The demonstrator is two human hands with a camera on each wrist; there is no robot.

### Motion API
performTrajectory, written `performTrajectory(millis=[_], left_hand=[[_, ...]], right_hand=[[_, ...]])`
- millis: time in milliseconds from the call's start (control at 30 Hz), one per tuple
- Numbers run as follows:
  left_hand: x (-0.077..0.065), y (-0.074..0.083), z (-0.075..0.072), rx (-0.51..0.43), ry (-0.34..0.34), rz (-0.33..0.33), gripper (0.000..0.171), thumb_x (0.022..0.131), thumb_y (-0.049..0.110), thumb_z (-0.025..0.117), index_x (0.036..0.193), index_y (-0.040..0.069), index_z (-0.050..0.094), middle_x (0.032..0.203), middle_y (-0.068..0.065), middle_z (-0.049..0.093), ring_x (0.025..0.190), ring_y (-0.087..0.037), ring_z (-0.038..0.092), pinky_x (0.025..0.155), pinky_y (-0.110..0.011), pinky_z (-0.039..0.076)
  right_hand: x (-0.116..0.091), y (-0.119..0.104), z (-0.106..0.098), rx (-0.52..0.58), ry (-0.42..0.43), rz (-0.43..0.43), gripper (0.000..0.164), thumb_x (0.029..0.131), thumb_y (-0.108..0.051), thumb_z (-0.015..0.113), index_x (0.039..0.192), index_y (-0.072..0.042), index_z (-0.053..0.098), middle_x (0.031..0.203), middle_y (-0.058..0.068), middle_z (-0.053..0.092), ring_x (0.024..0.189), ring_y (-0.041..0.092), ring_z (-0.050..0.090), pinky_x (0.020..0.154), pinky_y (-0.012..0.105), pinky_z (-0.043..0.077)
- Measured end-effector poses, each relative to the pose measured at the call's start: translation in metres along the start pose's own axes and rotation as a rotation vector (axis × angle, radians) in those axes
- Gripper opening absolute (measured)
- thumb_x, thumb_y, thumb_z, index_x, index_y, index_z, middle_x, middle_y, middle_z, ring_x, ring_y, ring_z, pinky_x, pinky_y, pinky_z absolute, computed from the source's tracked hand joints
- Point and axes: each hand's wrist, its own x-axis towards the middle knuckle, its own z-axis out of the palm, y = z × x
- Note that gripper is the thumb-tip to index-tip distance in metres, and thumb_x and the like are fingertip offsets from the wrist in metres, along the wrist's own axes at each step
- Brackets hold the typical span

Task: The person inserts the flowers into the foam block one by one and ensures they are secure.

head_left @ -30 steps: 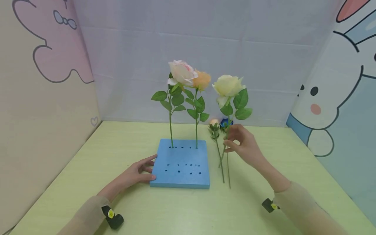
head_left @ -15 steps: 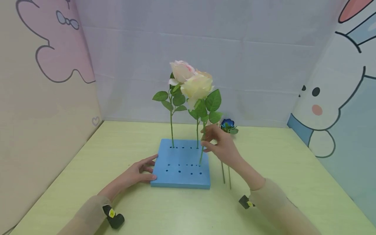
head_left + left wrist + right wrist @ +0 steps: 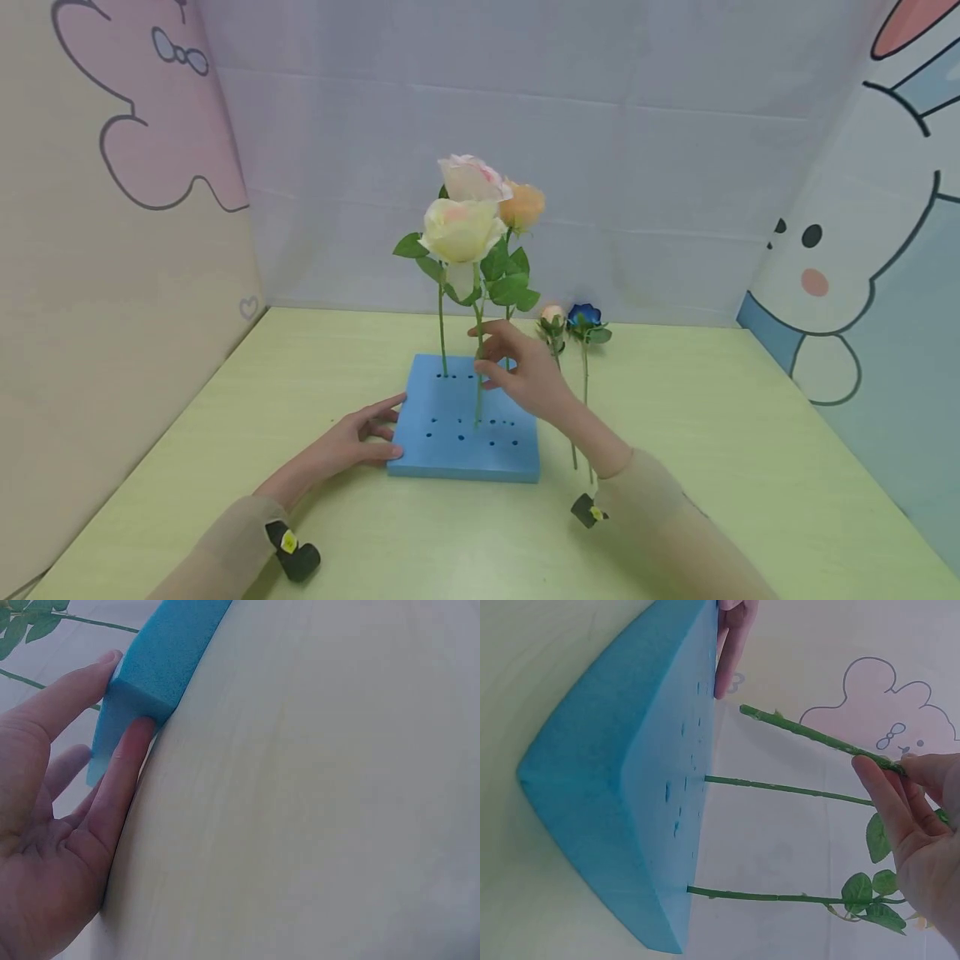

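A pale yellow artificial rose [image 3: 459,232] is upright in my right hand [image 3: 525,371], its stem pinched between thumb and fingers. In the right wrist view, the cut end of the stem [image 3: 802,730] hangs a little off the holed face of the blue foam board [image 3: 438,460]. My left hand [image 3: 348,446] lies at the board's left side. Straight fingers [image 3: 124,776] touch its edge there. A pink-white rose [image 3: 471,177] and an orange rose [image 3: 525,206] stand in holes along the board's back row. Their stems are partly hidden behind the held flower and right hand.
Right of the board, a peach rose [image 3: 552,317] and a blue rose [image 3: 584,317] lie on the pale yellow-green table [image 3: 750,433]. Several small holes dot the board's front half. A grey-white cloth backdrop [image 3: 660,183] and printed side walls surround the table.
My right hand has carried the pale yellow rose leftward, from over the lying roses to above the board's middle. The left hand has stayed at the board's edge.
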Motion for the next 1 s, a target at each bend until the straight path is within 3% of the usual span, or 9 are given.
performTrajectory(millis=[233,500,700,1000], left_hand=[[0.002,0.000,0.000,-0.001,0.003,-0.014,0.085,0.085,0.030,0.078,0.155,0.024,0.032,0.145,-0.017,0.045,0.118,-0.025,0.053,0.087,-0.034,0.059],[0.003,-0.001,0.000,0.007,0.000,-0.007,0.084,0.086,0.031,0.077,0.156,0.024,0.032,0.144,-0.016,0.046,0.118,-0.025,0.054,0.087,-0.034,0.058],[0.003,0.000,0.000,0.004,-0.005,-0.012,0.083,0.086,0.032,0.077,0.156,0.024,0.031,0.144,-0.016,0.046,0.118,-0.025,0.053,0.087,-0.034,0.058],[0.002,0.000,-0.001,-0.003,-0.008,0.000,0.083,0.086,0.030,0.077,0.156,0.024,0.031,0.144,-0.016,0.046,0.119,-0.026,0.053,0.086,-0.035,0.058]], right_hand=[[0.007,0.000,0.012,0.017,-0.016,-0.008,0.039,0.097,-0.004,0.060,0.134,-0.014,0.055,0.096,0.013,0.070,0.087,0.022,0.072,0.068,0.026,0.061],[0.014,-0.003,0.025,0.038,-0.009,-0.010,0.035,0.096,-0.003,0.060,0.130,-0.011,0.057,0.098,0.018,0.071,0.089,0.036,0.072,0.070,0.025,0.061],[0.019,-0.007,0.034,0.031,-0.009,-0.006,0.028,0.096,-0.004,0.061,0.124,-0.008,0.058,0.100,0.021,0.071,0.088,0.031,0.074,0.071,0.023,0.061],[0.026,-0.007,0.047,-0.023,-0.005,0.026,0.017,0.095,-0.004,0.059,0.112,-0.010,0.058,0.097,0.015,0.073,0.081,0.026,0.075,0.067,0.022,0.059]])
